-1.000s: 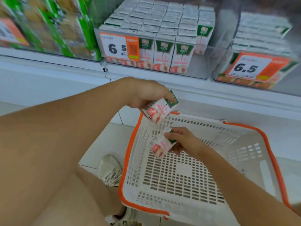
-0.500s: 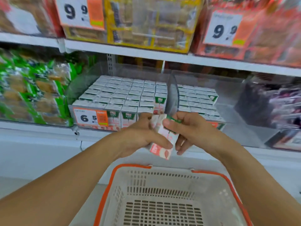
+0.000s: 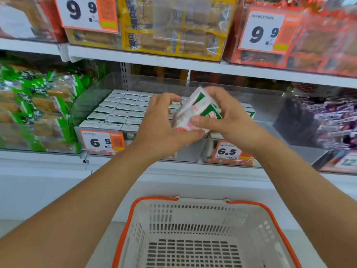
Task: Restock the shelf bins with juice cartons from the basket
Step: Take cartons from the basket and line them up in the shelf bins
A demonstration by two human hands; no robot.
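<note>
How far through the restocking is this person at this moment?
Nearly finished, it seems. Done: the left bin is packed with rows of cartons, and the visible part of the basket holds none. In hand: the left hand and right hand together hold juice cartons, raised in front of the bins. Left: setting these into a bin; the right bin shows free space.

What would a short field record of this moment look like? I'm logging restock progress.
left hand: grips cartons from the left
right hand: grips cartons from the right
juice cartons: held together, tilted, above the bins
left bin: rows of cartons, tag 6.5
basket: below the hands, no cartons visible
</note>
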